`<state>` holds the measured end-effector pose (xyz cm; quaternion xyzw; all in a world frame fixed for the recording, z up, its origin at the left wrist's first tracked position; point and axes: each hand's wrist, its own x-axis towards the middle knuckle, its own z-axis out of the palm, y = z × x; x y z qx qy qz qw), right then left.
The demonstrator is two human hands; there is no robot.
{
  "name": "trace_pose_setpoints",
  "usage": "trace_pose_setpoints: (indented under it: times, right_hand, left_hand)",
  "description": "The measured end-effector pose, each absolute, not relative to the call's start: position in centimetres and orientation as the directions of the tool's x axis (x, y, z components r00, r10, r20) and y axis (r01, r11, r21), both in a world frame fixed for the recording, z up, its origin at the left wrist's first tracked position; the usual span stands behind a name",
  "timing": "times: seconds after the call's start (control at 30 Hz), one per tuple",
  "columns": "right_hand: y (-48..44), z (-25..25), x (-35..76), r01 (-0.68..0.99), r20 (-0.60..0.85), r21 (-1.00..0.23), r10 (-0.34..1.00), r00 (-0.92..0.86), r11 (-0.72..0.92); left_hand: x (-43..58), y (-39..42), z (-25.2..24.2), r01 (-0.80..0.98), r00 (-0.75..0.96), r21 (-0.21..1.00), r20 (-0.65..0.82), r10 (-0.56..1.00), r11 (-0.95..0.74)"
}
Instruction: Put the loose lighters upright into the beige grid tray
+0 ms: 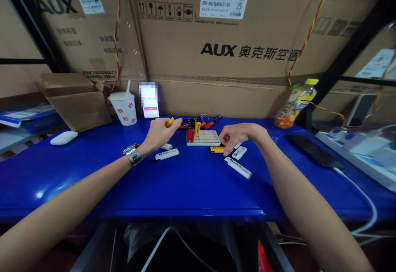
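My left hand (pixel 159 133), with a metal watch on its wrist, is closed on a yellow lighter (pixel 170 121) just left of a white grid tray (pixel 204 139). The tray holds a few upright red, black and yellow lighters (pixel 193 126) at its left end. My right hand (pixel 236 136) hovers at the tray's right edge, fingers curled down onto a yellow lighter (pixel 216 149) lying on the blue table (pixel 192 181). White lighters (pixel 167 154) lie under my left hand. More white lighters (pixel 238 167) lie beside my right hand.
A paper cup with a straw (pixel 124 107), a lit phone (pixel 149 99) and an open cardboard box (pixel 76 98) stand at the back left. A white mouse (pixel 64 138) lies left. A tilted drink bottle (pixel 295 105) and a dark phone (pixel 314 151) are on the right. Large cartons form the back wall.
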<state>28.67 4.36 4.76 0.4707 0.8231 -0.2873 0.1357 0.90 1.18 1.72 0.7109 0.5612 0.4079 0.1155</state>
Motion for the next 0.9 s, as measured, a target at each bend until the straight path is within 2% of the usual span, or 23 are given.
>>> trace_pose_setpoints:
  times: [0.13,0.27,0.47,0.57,0.7,0.77,0.9]
  right_hand:
    - [4.4,4.9,29.1,0.774,-0.445,-0.479,0.645,-0.622,0.415]
    - [4.5,4.7,29.5,0.706,-0.404,-0.608,0.624,-0.669,0.363]
    - [3.4,5.5,29.1,0.545,-0.259,-0.812,0.709,-0.656,0.208]
    - [3.4,5.5,28.7,0.484,-0.087,-0.832,0.798,-0.596,0.271]
    - [4.6,4.2,28.0,0.467,0.115,-0.8,0.86,-0.498,0.377]
    - [5.2,3.4,27.6,0.448,0.174,-0.807,0.88,-0.442,0.384]
    - [5.7,2.4,26.6,0.404,0.204,-0.848,0.915,-0.348,0.343]
  left_hand:
    - [0.9,1.3,1.8,0.741,0.072,0.561,0.479,0.875,-0.369]
    - [1.0,1.4,1.9,0.772,0.088,0.515,0.493,0.865,-0.372]
    - [0.9,1.4,1.8,0.764,0.091,0.52,0.499,0.862,-0.382]
    - [0.9,1.5,1.8,0.771,0.083,0.515,0.5,0.862,-0.373]
    - [1.0,1.4,1.8,0.781,0.083,0.511,0.484,0.871,-0.358]
    - [1.0,1.4,1.7,0.783,0.078,0.51,0.487,0.87,-0.355]
    - [0.9,1.5,1.6,0.776,0.078,0.513,0.5,0.862,-0.368]
